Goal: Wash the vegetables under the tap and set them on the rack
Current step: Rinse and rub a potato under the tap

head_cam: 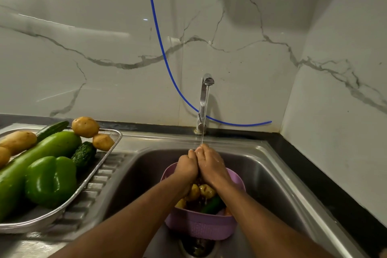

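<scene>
Both hands are meeting under a thin stream of water [202, 132] that is falling from the shiny metal tap [204, 98]. The left hand [186, 166] and the right hand [210, 165] are pressing together, wet and shiny, with fingers curled in. I cannot tell what they are holding, because the fingers are hiding it.

Right below them, a round purple plastic basket [199, 227] with a bumpy woven side is sitting in the smooth steel sink [272, 176]. Small yellow potatoes [206, 190] and a dark green cucumber [211, 205] are lying wet inside it.

To the left, a metal mesh rack [92, 176] is resting on the ridged draining board. It is holding a long smooth pale green gourd [35, 157], a shiny lumpy green pepper [50, 180], a bumpy dark green bitter gourd [83, 154], a slim cucumber and round brown potatoes [85, 126].

A thin blue hose [159, 33] is hanging down the marble wall behind the tap.
</scene>
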